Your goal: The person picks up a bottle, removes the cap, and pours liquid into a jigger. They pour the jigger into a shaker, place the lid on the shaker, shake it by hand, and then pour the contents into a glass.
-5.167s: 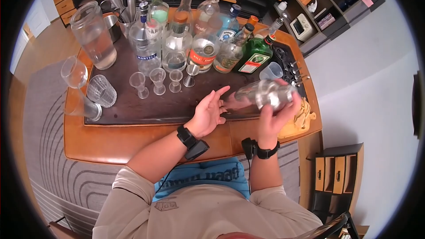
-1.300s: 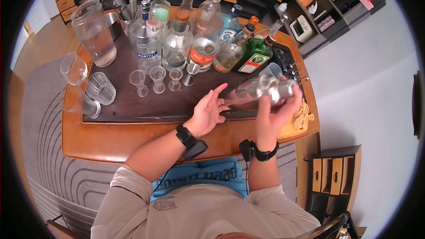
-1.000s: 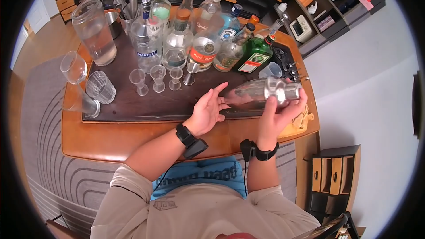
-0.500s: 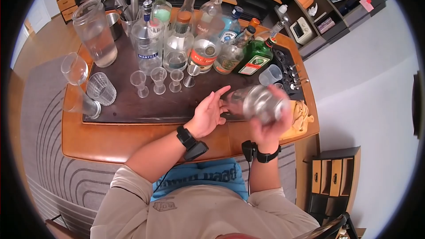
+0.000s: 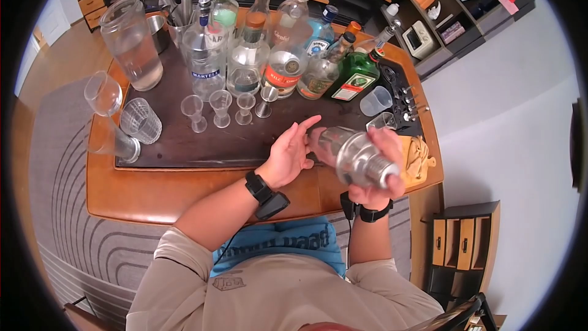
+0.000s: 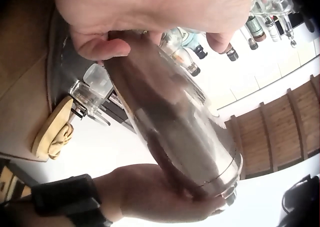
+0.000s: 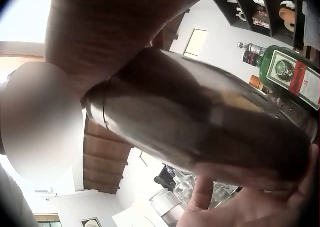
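A shiny metal cocktail shaker (image 5: pixel 352 156) is held tilted over the near right of the table, its capped top towards the person. My right hand (image 5: pixel 384 165) grips it round the shoulder and cap, fingers on the far side. At the base, my left hand (image 5: pixel 288 153) holds it between thumb and fingers, index finger stretched out past it. In the left wrist view the left thumb lies bent against the shaker body (image 6: pixel 175 117), and the right hand (image 6: pixel 160 197) is at the cap end. In the right wrist view the shaker (image 7: pixel 200 122) spans both hands.
Several bottles, including a green one (image 5: pixel 356 76), stand along the back. Small measuring glasses and a metal jigger (image 5: pixel 266 102) line the middle. A water jar (image 5: pixel 131 43) and glasses stand left. A plastic cup (image 5: pixel 375 101) and a wooden board with a cloth (image 5: pixel 418 159) lie right.
The shaker's capped end has swung down and towards the person, turning in the right hand's grip. The right wrist has rotated with it; the left hand stays nearly in place.
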The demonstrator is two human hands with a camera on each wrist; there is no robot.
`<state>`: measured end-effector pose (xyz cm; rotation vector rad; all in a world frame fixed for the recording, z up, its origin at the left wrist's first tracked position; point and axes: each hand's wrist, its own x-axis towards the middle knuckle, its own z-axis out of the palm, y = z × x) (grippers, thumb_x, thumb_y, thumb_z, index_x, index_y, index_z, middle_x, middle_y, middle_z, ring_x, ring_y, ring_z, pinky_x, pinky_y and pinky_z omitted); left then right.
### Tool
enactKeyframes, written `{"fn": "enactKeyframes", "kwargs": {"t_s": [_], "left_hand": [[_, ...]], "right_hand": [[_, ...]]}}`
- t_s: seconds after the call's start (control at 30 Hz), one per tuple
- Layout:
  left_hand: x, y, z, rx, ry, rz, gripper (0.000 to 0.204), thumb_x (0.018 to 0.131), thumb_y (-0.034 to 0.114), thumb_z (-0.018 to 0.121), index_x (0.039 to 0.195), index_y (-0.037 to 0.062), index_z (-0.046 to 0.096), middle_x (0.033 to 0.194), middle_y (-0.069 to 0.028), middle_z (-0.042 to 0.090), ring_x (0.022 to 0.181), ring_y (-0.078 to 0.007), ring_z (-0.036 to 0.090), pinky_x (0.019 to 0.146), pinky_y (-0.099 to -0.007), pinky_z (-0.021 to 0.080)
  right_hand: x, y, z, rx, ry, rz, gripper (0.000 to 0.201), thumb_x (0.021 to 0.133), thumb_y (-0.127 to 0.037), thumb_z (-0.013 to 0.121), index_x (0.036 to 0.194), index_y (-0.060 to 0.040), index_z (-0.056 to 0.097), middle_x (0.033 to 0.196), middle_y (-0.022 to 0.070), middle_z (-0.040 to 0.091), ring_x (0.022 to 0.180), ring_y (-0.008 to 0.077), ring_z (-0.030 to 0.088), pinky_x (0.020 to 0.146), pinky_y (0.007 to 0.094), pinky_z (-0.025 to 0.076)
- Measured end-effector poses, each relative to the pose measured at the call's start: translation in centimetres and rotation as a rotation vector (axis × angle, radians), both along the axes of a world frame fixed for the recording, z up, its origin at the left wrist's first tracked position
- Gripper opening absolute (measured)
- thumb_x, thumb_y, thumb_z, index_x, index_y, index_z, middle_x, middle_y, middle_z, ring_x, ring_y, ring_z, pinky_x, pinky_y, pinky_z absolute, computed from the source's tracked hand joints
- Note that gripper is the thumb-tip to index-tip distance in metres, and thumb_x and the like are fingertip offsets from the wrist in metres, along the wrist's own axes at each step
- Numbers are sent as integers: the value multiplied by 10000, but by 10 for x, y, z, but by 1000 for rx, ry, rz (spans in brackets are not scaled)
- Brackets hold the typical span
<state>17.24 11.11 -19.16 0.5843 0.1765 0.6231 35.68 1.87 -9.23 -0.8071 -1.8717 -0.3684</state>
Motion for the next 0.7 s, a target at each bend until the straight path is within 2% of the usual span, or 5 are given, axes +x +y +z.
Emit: {"fn": "enactKeyframes", "kwargs": {"t_s": [0.13, 0.3, 0.5, 0.63, 0.7], "left_hand": [[1, -2, 0, 19, -3, -55, 861, 1054, 719, 390, 1712, 168, 323, 1346, -36, 612, 1126, -166, 556, 706, -267, 353], [2, -2, -4, -6, -7, -71, 855, 1060, 716, 382, 1716, 173, 310, 1357, -22, 597, 1146, -159, 559, 720, -270, 362], [0, -5, -2, 58, 42, -125, 866, 1063, 719, 379, 1713, 151, 309, 1513, -35, 569, 1245, -152, 566, 747, -276, 379], [4, -2, -11, 66, 52, -101, 859, 1073, 713, 368, 1717, 148, 306, 1544, -53, 558, 1256, -172, 567, 756, -282, 403], [6, 1, -15, 51, 1, -80, 848, 1086, 697, 344, 1728, 144, 290, 1493, -63, 594, 1250, -176, 568, 757, -293, 428]], "right_hand": [[-29, 8, 4, -93, 618, -217, 779, 970, -203, 763, 1623, -202, 338, 1446, 310, 579, 1285, 430, 625, 1069, 547, 517], [-9, 10, 18, -158, 38, 187, 708, 928, -300, 819, 1543, -284, 469, 1451, 295, 594, 1293, 457, 639, 1032, 545, 543], [-14, 14, 19, -186, 672, -257, 791, 951, -172, 764, 1624, -144, 349, 1484, 268, 556, 1318, 381, 588, 1100, 502, 507], [-16, 6, 17, -85, -116, 60, 756, 933, -349, 823, 1581, -241, 448, 1417, 274, 610, 1257, 466, 636, 1013, 545, 531], [-17, 5, 18, -68, -147, 87, 763, 946, -335, 812, 1583, -207, 412, 1453, 284, 574, 1280, 437, 621, 1027, 533, 536]]}}
